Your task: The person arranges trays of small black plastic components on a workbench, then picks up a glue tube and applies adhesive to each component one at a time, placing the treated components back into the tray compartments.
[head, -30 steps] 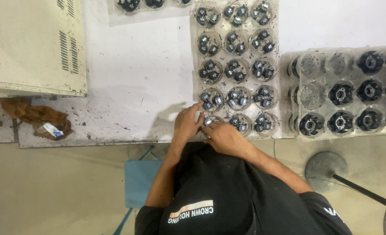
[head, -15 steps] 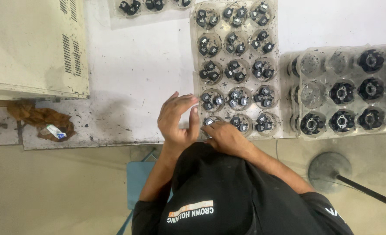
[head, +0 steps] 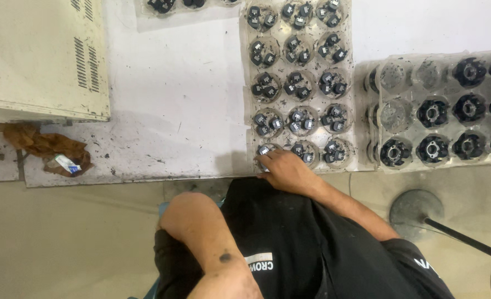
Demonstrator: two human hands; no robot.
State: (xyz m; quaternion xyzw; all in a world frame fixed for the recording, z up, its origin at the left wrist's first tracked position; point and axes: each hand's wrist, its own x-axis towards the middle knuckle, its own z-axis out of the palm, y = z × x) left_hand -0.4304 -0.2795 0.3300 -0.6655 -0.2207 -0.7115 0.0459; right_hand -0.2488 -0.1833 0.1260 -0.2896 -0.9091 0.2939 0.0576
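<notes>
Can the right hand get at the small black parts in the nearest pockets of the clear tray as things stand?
Probably yes. The right hand already rests on the near edge of the clear tray, fingertips at the nearest pocket of small black parts, with nothing lying over them.

My left hand is out of sight; only the bent arm shows. My right hand (head: 287, 170) covers the near-left cup of the tray (head: 345, 163), so what my fingers grip is hidden. The stack (head: 370, 119) is cut off at right.

Right hand (head: 287, 169) rests on near tray (head: 298, 83); second tray (head: 439, 108) right.
</notes>
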